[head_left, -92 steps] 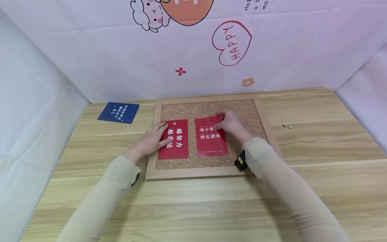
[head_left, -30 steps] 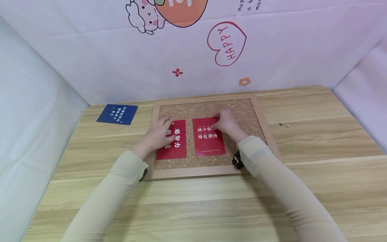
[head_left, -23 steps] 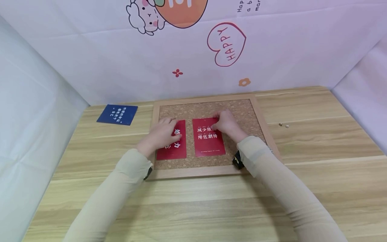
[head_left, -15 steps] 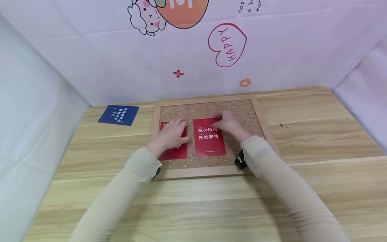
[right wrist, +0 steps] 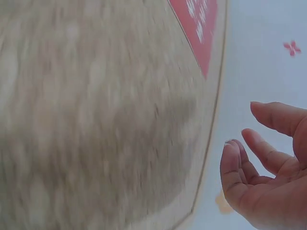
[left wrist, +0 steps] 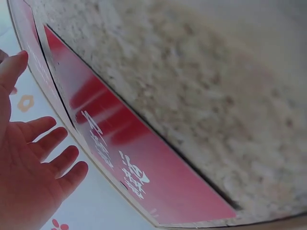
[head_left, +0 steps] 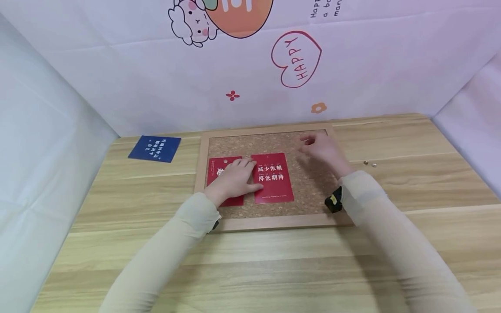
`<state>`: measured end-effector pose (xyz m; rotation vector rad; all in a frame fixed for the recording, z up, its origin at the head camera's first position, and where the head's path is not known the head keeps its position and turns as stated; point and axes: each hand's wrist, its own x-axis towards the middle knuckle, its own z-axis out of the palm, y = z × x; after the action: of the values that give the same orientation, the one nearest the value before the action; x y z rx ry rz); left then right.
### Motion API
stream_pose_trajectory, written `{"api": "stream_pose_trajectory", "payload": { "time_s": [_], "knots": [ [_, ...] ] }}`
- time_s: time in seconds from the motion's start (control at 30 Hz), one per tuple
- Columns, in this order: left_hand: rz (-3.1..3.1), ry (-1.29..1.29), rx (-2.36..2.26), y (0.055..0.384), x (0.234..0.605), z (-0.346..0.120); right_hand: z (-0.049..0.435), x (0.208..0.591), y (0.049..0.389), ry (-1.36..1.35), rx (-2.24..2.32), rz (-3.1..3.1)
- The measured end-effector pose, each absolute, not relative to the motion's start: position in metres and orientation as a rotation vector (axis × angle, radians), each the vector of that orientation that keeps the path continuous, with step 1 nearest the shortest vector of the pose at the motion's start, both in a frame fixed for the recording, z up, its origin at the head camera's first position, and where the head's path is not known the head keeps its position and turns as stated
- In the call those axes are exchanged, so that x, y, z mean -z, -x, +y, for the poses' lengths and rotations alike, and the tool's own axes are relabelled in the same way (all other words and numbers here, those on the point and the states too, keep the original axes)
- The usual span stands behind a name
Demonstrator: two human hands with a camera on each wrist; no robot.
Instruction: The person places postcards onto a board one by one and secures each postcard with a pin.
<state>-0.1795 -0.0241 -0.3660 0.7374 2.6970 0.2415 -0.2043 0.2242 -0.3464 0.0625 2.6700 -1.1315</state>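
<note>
Two red cards with white lettering lie side by side on a wood-framed corkboard (head_left: 313, 191). My left hand (head_left: 236, 179) reaches across the left red card (head_left: 236, 201), which has a silver thumbtack (head_left: 225, 161) near its top. Its fingertips and thumb overlap the near side of the right red card (head_left: 275, 189); in the left wrist view the fingers (left wrist: 50, 141) are spread and slightly bent, holding nothing. My right hand (head_left: 322, 150) is over the cork to the right of that card. Seen from the right wrist, its fingers (right wrist: 266, 153) are loosely bent with nothing between them.
A blue card (head_left: 154, 148) with white lettering lies on the wooden table (head_left: 254, 269) left of the board. Two small metal tacks, one of them a silver tack (head_left: 374, 165), lie right of the frame. A printed white cloth (head_left: 156, 87) stands behind the table.
My left hand has moved right, from the left card's edge to the right card's left edge. My right hand has left the right card's top corner and moved right.
</note>
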Motion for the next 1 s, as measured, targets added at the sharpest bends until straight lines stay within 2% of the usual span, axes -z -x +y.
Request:
{"api": "stream_pose_trajectory", "payload": {
  "time_s": [0.4,0.73,1.0],
  "knots": [
    [2.682,-0.745,-0.193,0.182,0.371,-0.02,0.291,0.34,0.198,-0.204,1.257,2.613],
    [2.681,-0.746,-0.176,0.185,0.372,-0.02,0.354,0.356,0.184,-0.365,1.232,2.68],
    [2.675,-0.744,-0.131,0.186,0.372,-0.019,0.383,0.367,0.171,-0.45,1.166,2.653]
  ]
}}
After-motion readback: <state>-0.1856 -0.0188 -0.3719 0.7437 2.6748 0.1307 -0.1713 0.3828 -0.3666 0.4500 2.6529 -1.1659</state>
